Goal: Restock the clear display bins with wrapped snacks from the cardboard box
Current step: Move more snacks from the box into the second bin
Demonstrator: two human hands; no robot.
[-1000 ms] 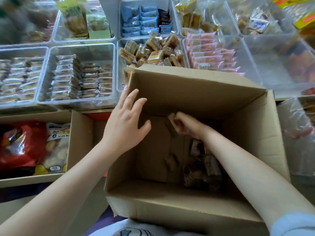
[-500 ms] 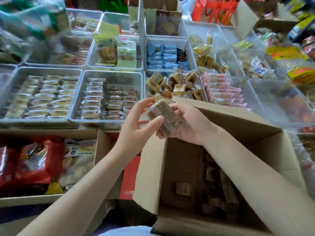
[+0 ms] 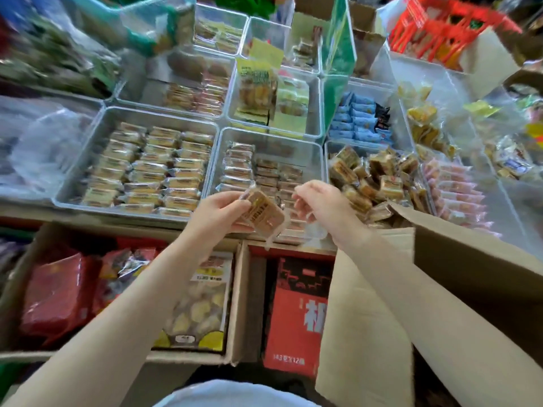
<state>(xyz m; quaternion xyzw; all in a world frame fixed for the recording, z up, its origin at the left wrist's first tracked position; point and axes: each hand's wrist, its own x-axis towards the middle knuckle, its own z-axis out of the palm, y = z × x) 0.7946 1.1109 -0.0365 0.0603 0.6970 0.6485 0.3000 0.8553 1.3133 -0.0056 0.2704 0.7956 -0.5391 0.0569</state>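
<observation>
one wrapped snack [image 3: 262,212] slants down-right in left hand [image 3: 217,214]; right hand [image 3: 318,205] loosely curled.

Snack [image 3: 262,214]: brown block in clear wrap, printed label up, tilted, held above the near edge of the middle bin [image 3: 318,160]. Bin: clear, rectangular, partly filled with rows of similar wrapped bars; far part bare. Box [image 3: 364,327]: brown cardboard, open, flaps up, lower right, just beside the bins; contents hidden.
</observation>
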